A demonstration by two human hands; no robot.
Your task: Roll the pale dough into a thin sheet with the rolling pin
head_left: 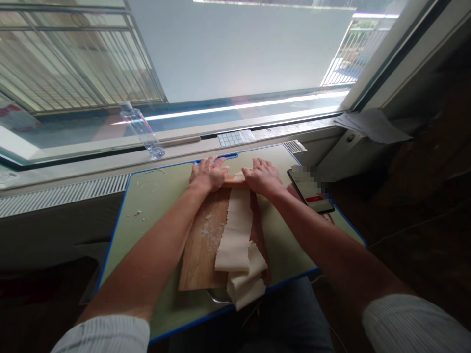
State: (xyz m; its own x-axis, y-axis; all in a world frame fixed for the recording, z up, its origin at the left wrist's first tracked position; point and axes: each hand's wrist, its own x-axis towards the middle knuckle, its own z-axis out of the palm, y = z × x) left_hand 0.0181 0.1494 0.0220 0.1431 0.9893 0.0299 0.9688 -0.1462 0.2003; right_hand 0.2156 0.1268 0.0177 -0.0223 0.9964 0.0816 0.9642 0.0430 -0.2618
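A wooden rolling pin (235,182) lies crosswise over a long strip of rolled dough (237,220) at the far end of a wooden cutting board (200,262). My left hand (209,174) is over the pin's left end, and my right hand (263,175) is over its right end. Both palms press on the pin, with the fingers reaching forward over it. Between my hands, a little dough shows beyond the pin. Toward me the strip lies in folds, and its near end hangs past the board's edge. White flour dusts the board left of the dough.
The board lies on a pale green folding table (158,269) with a blue rim. A phone (311,191) lies at the table's right side. A clear plastic bottle (143,130) stands on the windowsill behind, and papers (371,125) lie at the right.
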